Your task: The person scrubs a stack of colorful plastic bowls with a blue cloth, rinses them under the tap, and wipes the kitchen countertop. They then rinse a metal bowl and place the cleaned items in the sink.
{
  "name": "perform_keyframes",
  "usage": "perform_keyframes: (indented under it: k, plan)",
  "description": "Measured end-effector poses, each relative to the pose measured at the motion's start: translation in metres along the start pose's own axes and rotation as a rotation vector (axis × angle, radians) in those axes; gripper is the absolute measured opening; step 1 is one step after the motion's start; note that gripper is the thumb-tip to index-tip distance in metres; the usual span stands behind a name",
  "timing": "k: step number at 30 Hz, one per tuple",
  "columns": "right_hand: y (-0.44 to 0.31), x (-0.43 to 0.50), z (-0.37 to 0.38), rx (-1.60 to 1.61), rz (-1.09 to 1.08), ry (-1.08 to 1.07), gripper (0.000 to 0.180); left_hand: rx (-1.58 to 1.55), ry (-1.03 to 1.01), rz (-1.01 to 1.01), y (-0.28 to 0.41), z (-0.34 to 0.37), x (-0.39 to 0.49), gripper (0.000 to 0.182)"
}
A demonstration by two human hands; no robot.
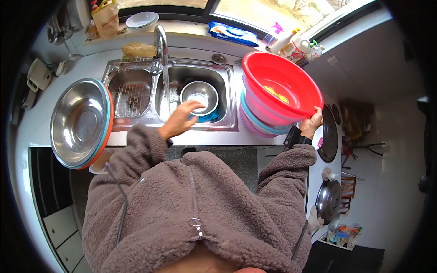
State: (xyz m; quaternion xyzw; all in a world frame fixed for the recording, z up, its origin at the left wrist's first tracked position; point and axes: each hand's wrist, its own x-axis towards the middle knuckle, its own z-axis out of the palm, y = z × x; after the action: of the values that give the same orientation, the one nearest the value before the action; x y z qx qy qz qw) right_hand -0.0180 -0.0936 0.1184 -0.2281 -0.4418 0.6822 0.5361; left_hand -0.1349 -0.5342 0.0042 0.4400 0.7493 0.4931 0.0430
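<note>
My right hand (pixel 311 123) grips the rim of a red plastic basin (pixel 290 78), which sits tilted on a stack of pink and light-blue plastic basins (pixel 251 117) right of the sink. My left hand (pixel 182 119), slightly blurred, reaches over the front of the sink's right bowl with its fingers apart, beside a small stainless steel bowl (pixel 216 95). It holds nothing that I can see. A blue cloth (pixel 209 116) lies partly hidden under that bowl. Water (pixel 166 82) runs from the chrome faucet (pixel 160 37) into the right sink bowl.
A steel basin (pixel 80 123) stacked with blue and orange basins overhangs the counter's left edge. A wire rack (pixel 128 97) lies in the left sink bowl. Behind the sink are a loofah-like sponge (pixel 138 49), white bowls (pixel 141 20), a wipes pack (pixel 233 33) and several bottles (pixel 295 49).
</note>
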Motion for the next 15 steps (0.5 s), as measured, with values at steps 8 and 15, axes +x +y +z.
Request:
perform_keyframes:
  k: [8,15]
  plan:
    - [0.011,-0.016,-0.033,0.115,0.090,0.150,0.004,0.318,-0.053,0.374,0.072,0.129,0.120,0.078]
    - [0.011,-0.010,-0.046,0.119,0.137,0.091,0.020,0.501,-0.073,0.458,0.059,0.150,0.134,0.068]
